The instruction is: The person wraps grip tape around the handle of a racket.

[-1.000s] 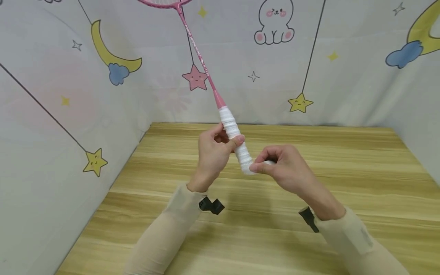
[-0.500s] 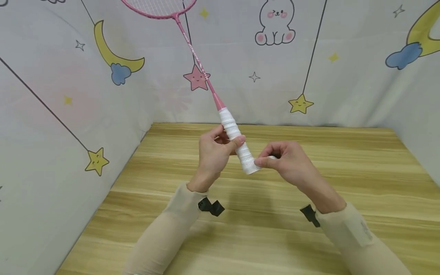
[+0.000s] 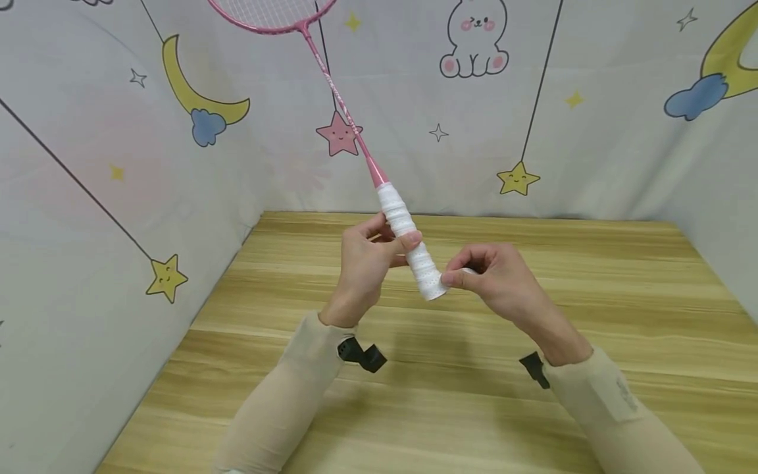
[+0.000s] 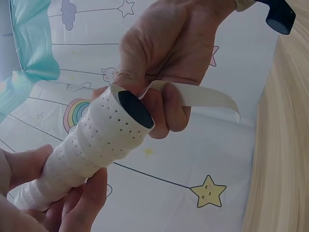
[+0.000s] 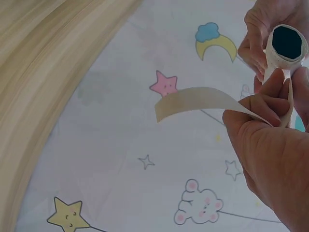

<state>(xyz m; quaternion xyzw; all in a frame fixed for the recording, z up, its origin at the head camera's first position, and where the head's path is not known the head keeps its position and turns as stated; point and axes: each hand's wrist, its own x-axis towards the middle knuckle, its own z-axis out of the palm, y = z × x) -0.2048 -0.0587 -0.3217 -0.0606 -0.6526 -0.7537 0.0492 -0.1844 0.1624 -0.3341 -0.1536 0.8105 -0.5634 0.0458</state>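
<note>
A pink badminton racket (image 3: 340, 99) is held up at a slant, its head cut off by the top of the head view. White perforated grip tape (image 4: 104, 128) winds in overlapping turns along its handle, down to the dark butt end (image 4: 136, 110). My left hand (image 3: 367, 263) grips the middle of the wrapped handle, thumb across the front. At the butt, my right hand (image 3: 500, 283) pinches the grip tape between thumb and fingers. The loose tail of the tape (image 5: 193, 99) curls out past the right hand's fingers in both wrist views.
Below the hands lies a wood-grain table (image 3: 450, 408). A white cloth backdrop (image 3: 403, 59) printed with stars, moons and a bear stands behind it and at the sides. A teal cloth (image 4: 36, 43) shows at the left wrist view's edge.
Over the last second the right hand has moved slightly up and right with the tape, and more of the racket head came into view. The left hand has kept its hold.
</note>
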